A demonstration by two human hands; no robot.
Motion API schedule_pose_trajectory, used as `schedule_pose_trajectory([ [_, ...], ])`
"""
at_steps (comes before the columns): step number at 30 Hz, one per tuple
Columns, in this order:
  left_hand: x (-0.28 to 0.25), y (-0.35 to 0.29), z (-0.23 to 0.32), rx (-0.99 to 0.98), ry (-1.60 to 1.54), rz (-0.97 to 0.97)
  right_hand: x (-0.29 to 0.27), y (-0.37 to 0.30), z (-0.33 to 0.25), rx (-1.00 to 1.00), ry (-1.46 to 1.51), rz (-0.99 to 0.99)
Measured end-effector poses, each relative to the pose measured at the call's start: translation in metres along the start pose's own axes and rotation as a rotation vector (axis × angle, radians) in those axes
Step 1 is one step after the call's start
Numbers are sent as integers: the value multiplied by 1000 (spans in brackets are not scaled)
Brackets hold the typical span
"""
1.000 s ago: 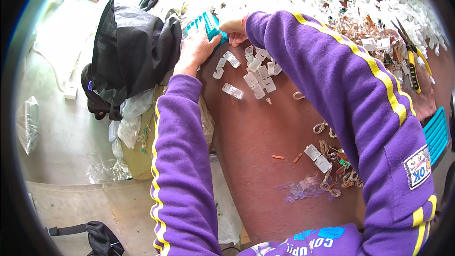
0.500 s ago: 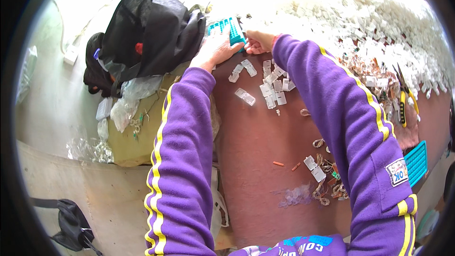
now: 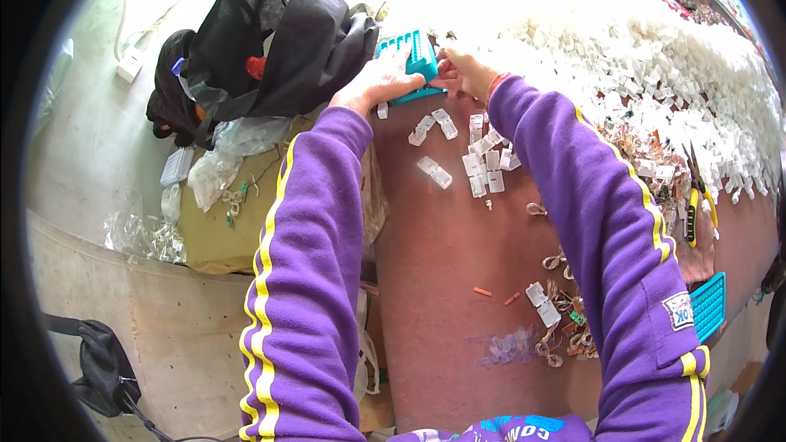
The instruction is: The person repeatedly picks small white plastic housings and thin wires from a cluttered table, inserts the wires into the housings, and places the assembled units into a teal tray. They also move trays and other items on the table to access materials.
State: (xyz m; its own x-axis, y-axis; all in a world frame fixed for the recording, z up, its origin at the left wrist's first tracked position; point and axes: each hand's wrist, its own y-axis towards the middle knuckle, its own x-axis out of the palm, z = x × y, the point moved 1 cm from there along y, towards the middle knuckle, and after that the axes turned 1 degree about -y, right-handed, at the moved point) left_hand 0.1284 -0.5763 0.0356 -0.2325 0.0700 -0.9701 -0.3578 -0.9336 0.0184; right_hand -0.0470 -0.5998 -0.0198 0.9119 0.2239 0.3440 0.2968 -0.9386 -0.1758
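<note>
Reddish-brown counter; white cases strewn on near side of right hand. Teal tray under left hand, clasped. Right hand at tray's right side; whether gripping, cannot tell. Tray probably light, stiff; best held by side rims.

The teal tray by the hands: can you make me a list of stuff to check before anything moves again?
1. Left hand on the teal tray: ok, the left hand lies over it, thumb along the side nearer the person.
2. Right hand close by: ok, the right hand is at the tray's right edge.
3. Something between the right fingers: cannot tell, too bright and small.
4. Pliers away from the hands: ok, the pliers lie far to the right.
5. White plastic pieces lined up: not ok, scattered loosely.
</note>
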Motion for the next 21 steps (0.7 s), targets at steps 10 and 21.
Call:
schedule_pose_trajectory([
  [10, -1, -5, 5, 9, 2, 11, 19, 10, 9, 54, 111, 160],
  [21, -2, -10, 0, 34, -96, 10, 36, 34, 18, 35, 184, -76],
])
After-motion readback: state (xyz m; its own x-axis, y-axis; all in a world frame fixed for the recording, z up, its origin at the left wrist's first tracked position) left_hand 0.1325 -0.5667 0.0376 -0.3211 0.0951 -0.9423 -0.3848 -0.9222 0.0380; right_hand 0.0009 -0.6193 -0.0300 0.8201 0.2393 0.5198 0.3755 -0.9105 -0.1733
